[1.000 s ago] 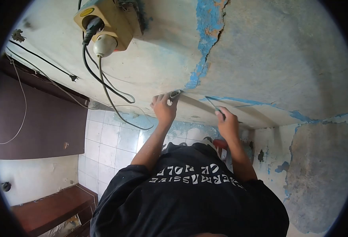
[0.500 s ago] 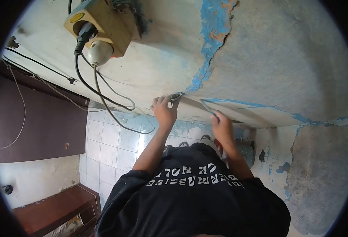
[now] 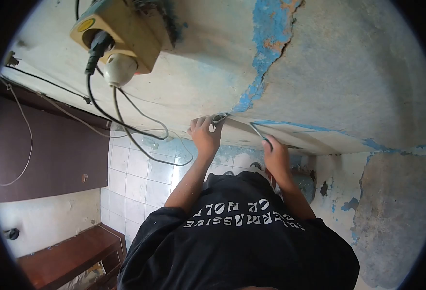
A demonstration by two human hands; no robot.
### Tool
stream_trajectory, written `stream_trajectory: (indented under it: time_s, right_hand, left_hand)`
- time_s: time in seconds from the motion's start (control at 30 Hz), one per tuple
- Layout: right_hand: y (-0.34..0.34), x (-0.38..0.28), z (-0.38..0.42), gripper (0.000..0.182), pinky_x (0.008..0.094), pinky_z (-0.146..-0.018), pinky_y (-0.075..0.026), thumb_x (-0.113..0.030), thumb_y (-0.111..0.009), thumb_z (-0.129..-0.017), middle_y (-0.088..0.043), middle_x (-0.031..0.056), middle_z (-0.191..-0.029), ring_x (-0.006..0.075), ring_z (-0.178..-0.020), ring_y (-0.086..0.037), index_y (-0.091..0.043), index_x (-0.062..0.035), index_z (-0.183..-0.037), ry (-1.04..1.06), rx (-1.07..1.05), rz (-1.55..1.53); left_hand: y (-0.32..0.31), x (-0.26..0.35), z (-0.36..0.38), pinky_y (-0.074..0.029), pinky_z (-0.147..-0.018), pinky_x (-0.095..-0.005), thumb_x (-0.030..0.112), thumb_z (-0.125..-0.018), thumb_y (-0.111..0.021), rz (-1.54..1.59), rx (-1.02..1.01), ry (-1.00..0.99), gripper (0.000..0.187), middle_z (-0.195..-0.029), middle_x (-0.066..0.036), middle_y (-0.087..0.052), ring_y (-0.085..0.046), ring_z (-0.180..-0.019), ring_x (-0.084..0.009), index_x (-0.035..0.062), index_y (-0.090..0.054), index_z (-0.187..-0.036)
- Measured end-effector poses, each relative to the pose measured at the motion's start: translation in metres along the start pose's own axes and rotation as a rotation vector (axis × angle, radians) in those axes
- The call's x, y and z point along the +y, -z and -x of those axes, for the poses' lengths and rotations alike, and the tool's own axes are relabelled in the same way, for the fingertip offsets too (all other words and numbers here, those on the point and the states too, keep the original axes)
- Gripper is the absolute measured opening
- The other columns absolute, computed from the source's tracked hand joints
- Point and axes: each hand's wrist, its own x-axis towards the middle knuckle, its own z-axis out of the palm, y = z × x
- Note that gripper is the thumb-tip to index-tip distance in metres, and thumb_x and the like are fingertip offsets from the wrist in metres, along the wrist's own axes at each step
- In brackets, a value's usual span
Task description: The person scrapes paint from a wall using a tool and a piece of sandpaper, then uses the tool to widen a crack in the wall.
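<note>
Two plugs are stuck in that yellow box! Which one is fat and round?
The whitish plug, lower in the picture, is the fat, round one. The other plug, up and left of it in the yellow box, is dark and slimmer.

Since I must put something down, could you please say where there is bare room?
Tiled floor is bare between the brown panel and black shirt; the ledge along the white wall looks bare. It's crowded around the left hand, right hand and tool, and where cables loop below the socket box.
</note>
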Motion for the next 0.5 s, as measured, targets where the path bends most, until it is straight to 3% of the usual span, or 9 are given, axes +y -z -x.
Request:
stream_trajectory:
  time_s: [0.1, 0.17, 0.33, 0.5]
  right_hand:
    - [0.0, 0.007, 0.005, 0.029, 0.047, -0.082, -0.056, -0.022, -0.067, -0.1, -0.074, 0.026, -0.101, 0.047, -0.095, -0.07, -0.073, -0.0075, -0.124, 0.018, -0.018, 0.013]
    - [0.011, 0.007, 0.006, 0.029, 0.0519, -0.082, -0.056, -0.027, -0.065, -0.101, -0.075, 0.0227, -0.101, 0.0454, -0.097, -0.071, -0.074, -0.0116, -0.125, -0.023, -0.012, -0.008]
    - [-0.038, 0.009, -0.016, 0.028, 0.052, -0.084, -0.056, -0.03, -0.066, -0.1, -0.076, 0.0227, -0.101, 0.0444, -0.096, -0.072, -0.075, -0.0162, -0.124, 0.031, -0.088, 0.11]
    - [-0.005, 0.017, 0.0, 0.03, 0.0524, -0.085, -0.056, -0.027, -0.066, -0.1, -0.075, 0.0238, -0.103, 0.0463, -0.1, -0.07, -0.074, -0.013, -0.126, 0.031, -0.038, -0.054]
  left_hand:
    - [-0.006, -0.001, 0.005, -0.042, -0.093, -0.0479, 0.026, -0.08, -0.088, 0.024, 0.02, 0.032, 0.03, -0.103, -0.004, -0.075, -0.062, -0.109, -0.0287, 0.0123, -0.08, -0.105]
    - [-0.004, 0.0, 0.006, -0.043, -0.092, -0.0483, 0.027, -0.08, -0.088, 0.0, 0.041, 0.024, 0.031, -0.102, -0.004, -0.075, -0.062, -0.109, -0.0292, 0.0117, -0.079, -0.105]
    - [-0.001, 0.0, 0.006, -0.042, -0.093, -0.0487, 0.026, -0.079, -0.089, 0.009, 0.017, 0.02, 0.03, -0.103, -0.005, -0.075, -0.062, -0.11, -0.0294, 0.0112, -0.079, -0.105]
    - [-0.001, -0.005, 0.006, -0.04, -0.09, -0.0471, 0.027, -0.083, -0.087, -0.021, 0.036, 0.003, 0.026, -0.098, 0.0, -0.074, -0.061, -0.107, -0.0267, 0.016, -0.079, -0.105]
